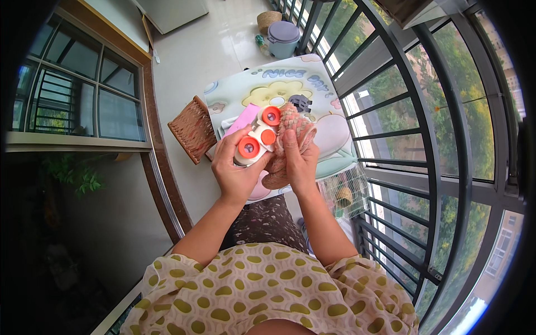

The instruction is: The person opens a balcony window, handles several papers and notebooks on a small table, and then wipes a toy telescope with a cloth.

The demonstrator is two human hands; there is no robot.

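Note:
Toy binoculars (258, 147) in white and orange plastic rest in my left hand (234, 167), their two round orange-rimmed eyepieces facing up towards me. My right hand (301, 167) grips a fuzzy pink-and-beige cloth (292, 125), the thumb pressed on top of it. The cloth lies against the right side of the binoculars, and part of it hangs below between my hands. Both are held above a table with a printed pastel cover (333, 138). Beyond the binoculars, a pink flat item (248, 115) lies over a pale object (228, 123) on the table.
A dark grey plastic piece (300, 102) lies on the table beyond the cloth. Left of the table stands a woven brown seat (192, 130). A wire cage (344, 190) is by the near right corner. Metal railings (389, 134) run along the right. A lidded bin (283, 38) stands behind.

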